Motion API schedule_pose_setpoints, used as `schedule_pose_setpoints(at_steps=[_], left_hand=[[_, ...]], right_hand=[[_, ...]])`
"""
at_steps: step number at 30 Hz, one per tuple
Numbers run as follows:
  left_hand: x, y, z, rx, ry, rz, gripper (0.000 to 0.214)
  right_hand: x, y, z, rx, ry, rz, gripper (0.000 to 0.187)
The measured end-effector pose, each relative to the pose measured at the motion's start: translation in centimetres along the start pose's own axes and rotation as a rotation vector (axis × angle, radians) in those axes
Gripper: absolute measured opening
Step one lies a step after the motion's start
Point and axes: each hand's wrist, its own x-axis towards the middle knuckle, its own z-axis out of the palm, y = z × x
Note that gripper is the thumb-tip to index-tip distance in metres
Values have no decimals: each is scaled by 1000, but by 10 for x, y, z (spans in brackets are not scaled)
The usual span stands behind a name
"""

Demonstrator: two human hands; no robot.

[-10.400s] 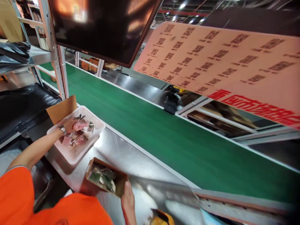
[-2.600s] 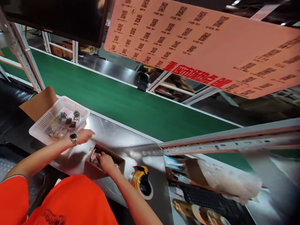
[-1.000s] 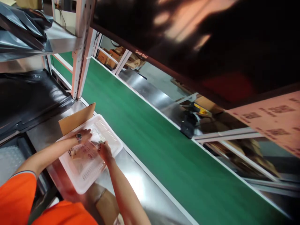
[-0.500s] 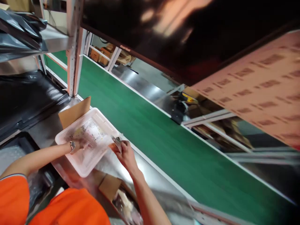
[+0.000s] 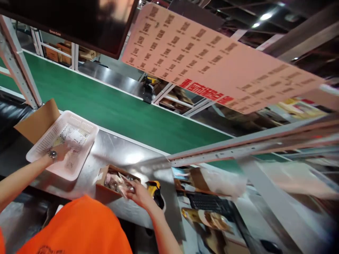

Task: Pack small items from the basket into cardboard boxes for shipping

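My left hand (image 5: 63, 152) reaches into a white plastic basket (image 5: 85, 155), touching the clear plastic packets (image 5: 75, 137) that lie on its perforated floor. The fingers are blurred among the packets, so their grip does not show. My right hand (image 5: 140, 194) is at the right side of a small open cardboard box (image 5: 106, 191). Its fingers are closed on a small plastic packet (image 5: 123, 185) at the box's mouth. More shiny packets (image 5: 112, 179) fill the box.
Behind the steel table (image 5: 116, 150) runs a green conveyor belt (image 5: 111, 113). A cardboard flap (image 5: 39, 120) stands by the basket. A yellow-and-black device (image 5: 155, 192) sits right of the box, with a keyboard (image 5: 208, 203) farther right. A monitor (image 5: 79, 24) and a label board (image 5: 185, 53) hang above.
My right hand has moved from the basket's right edge to the small cardboard box. My left hand stays in the basket. The view has swung to the right.
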Motion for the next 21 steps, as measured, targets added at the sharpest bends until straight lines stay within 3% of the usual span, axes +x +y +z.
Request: schedule_pose_setpoints(at_steps=[2, 5, 8, 11, 13, 16, 21], left_hand=[[-7, 29, -14, -6, 86, 60, 24], [-21, 103, -14, -34, 138, 260, 34], [-27, 185, 16, -62, 85, 452, 42], [-15, 241, 56, 7, 6, 476, 43], [-2, 259, 78, 91, -38, 436, 46], [13, 268, 97, 214, -96, 358, 48], [18, 278, 98, 268, -168, 264, 65]], right_hand=[[9, -2, 5, -56, -88, 50, 35], [27, -10, 8, -110, -113, 87, 34], [38, -19, 9, -157, -120, 100, 37], [32, -16, 6, -174, -106, 82, 49], [18, -6, 4, -138, -55, 17, 60], [-5, 17, 5, -14, 93, -191, 71], [-23, 39, 15, 7, 270, -410, 60]])
